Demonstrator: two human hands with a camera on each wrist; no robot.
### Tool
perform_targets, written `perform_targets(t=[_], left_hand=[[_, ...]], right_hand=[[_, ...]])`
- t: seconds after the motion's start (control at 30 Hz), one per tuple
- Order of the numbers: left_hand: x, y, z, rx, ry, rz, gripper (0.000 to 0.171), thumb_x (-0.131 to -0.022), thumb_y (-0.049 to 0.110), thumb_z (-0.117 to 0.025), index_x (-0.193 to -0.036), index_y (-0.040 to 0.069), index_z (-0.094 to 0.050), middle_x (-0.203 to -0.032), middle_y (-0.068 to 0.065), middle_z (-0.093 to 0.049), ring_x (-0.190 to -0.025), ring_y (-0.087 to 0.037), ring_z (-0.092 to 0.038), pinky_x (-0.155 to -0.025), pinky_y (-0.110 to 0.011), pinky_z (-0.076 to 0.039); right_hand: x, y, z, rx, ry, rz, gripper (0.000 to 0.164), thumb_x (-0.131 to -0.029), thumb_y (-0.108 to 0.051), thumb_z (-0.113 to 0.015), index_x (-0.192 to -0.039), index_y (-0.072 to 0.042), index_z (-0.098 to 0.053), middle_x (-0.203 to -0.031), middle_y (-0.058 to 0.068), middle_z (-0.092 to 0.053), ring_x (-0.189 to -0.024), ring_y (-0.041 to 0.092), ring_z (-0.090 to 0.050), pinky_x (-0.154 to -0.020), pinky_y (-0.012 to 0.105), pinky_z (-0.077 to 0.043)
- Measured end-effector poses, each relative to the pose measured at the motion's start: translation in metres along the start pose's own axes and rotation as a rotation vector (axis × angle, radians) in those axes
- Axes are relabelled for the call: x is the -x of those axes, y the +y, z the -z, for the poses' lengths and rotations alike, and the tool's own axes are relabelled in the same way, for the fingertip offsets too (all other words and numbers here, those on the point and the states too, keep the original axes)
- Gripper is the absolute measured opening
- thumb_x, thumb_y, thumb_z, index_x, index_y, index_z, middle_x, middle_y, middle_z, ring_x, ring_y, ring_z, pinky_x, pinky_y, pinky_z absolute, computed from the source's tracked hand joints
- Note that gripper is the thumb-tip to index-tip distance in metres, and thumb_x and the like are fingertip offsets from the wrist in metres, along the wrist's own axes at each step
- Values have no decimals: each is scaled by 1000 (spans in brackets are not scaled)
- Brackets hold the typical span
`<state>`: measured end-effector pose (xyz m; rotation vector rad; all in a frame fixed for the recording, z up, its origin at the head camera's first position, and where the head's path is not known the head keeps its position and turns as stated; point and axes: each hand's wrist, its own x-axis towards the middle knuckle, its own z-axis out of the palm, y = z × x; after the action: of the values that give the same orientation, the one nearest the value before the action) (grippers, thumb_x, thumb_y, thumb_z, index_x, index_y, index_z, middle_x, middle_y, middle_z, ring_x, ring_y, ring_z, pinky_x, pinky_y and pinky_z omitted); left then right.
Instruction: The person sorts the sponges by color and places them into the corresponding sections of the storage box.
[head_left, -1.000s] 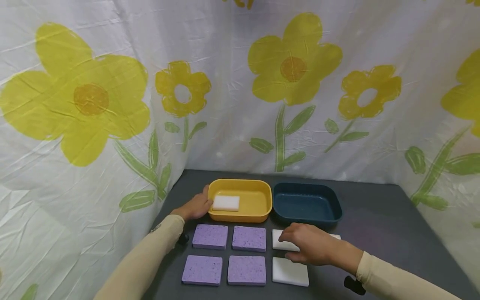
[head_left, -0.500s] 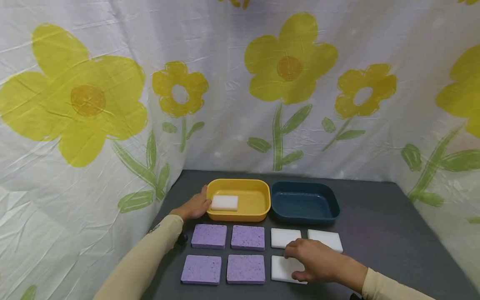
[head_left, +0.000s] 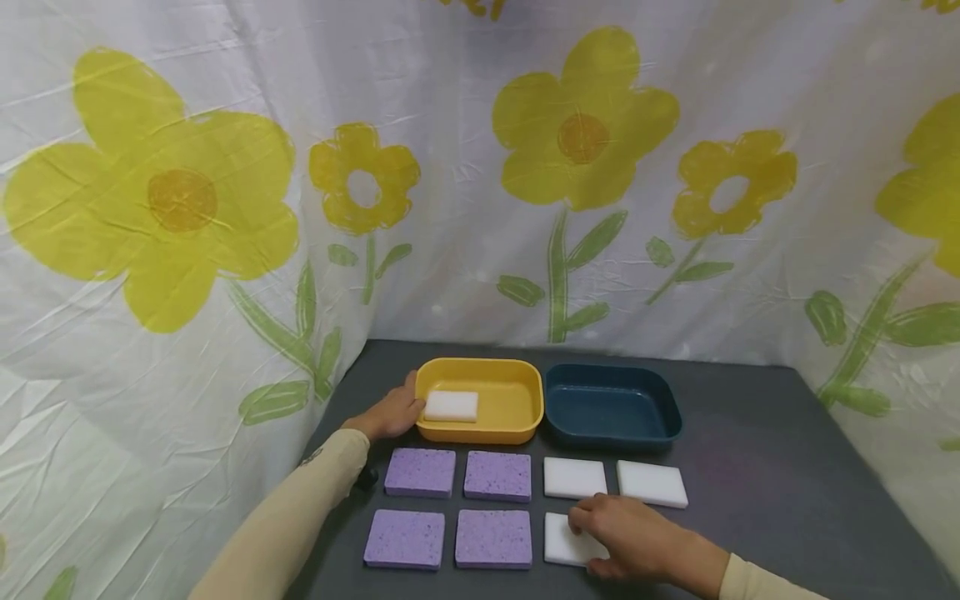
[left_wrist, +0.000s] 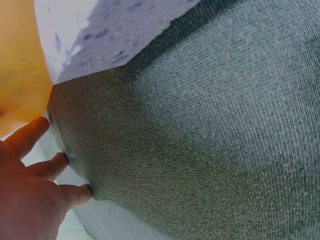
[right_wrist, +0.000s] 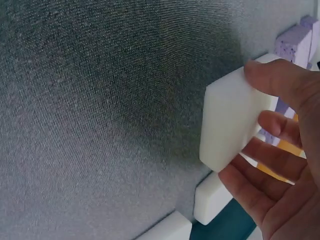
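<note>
My right hand [head_left: 637, 537] pinches the front white sponge [head_left: 566, 542], covering its right part in the head view. In the right wrist view the thumb lies on one edge of this white sponge [right_wrist: 232, 117] and the fingers come round the opposite edge. My left hand [head_left: 390, 410] rests against the left side of the yellow tray [head_left: 517, 436], fingers spread and fairly straight in the left wrist view. Inside that tray, at its left, lies another white sponge [head_left: 452, 406]. Two more white sponges, one in the middle [head_left: 575, 477] and one at the right [head_left: 652, 484], lie behind my right hand.
Several purple speckled sponges [head_left: 493, 539] lie in two rows left of the white ones. A dark blue tray [head_left: 611, 440] stands right of the yellow one. The dark grey table [head_left: 787, 500] meets a flowered white curtain [head_left: 450, 308] at the back and sides.
My right hand has moved from over the back white sponges toward me and now grips the front one. My left hand stays at the yellow tray.
</note>
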<state>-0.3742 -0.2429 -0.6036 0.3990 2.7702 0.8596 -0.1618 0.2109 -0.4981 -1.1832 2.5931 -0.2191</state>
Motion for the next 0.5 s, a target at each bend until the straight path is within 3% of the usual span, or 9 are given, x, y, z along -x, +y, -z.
perform_targets(t=[0.07, 0.13, 0.2, 0.23, 0.3, 0.5], left_hand=[[4, 10, 5, 14, -21, 20, 81, -109, 30, -42, -171, -6, -4, -163, -35, -47, -149, -46, -52, -125, -62, -37], [4, 9, 4, -10, -8, -6, 79, -110, 32, -40, -169, -8, -6, -159, -38, -49, -145, -46, -56, -122, -59, -42], [14, 23, 10, -17, -14, -10, 78, -111, 31, -39, -168, -10, -6, -157, -40, -49, -144, -48, -56, -121, -60, -43], [15, 22, 10, -32, -10, -30, 78, -112, 32, -38, -167, -11, -6, -156, -42, -49, -142, -48, -57, -120, -59, -44], [16, 21, 9, -47, 2, -38, 77, -112, 34, -37, -167, -11, -8, -153, -41, -52, -139, -47, -59, -118, -57, -46], [39, 58, 24, 31, -23, 43, 74, -110, 23, -39, -168, -10, -8, -160, -38, -47, -147, -49, -53, -125, -64, -37]], right_hand=[[-2, 9, -11, 16, 18, 33, 35, -89, -38, -92, -114, -23, -71, -102, -10, -68, -82, 1, -54, -72, 26, -53], [-2, 11, -12, 20, 24, 49, 35, -90, -37, -91, -114, -22, -71, -102, -9, -68, -83, 1, -54, -72, 26, -53], [-2, 11, -10, 27, 32, 68, 34, -90, -37, -90, -113, -22, -70, -102, -10, -68, -84, 1, -54, -73, 26, -53], [-1, 11, -9, 29, 37, 75, 33, -90, -36, -90, -112, -22, -70, -102, -10, -68, -85, 0, -54, -73, 26, -53], [1, 1, 7, 14, 23, 39, 33, -87, -34, -92, -110, -24, -69, -101, -13, -67, -84, -2, -52, -72, 26, -53], [-1, -4, 28, 39, 41, 6, 37, -85, -35, -92, -113, -24, -70, -103, -12, -67, -83, 0, -52, -75, 26, -53]])
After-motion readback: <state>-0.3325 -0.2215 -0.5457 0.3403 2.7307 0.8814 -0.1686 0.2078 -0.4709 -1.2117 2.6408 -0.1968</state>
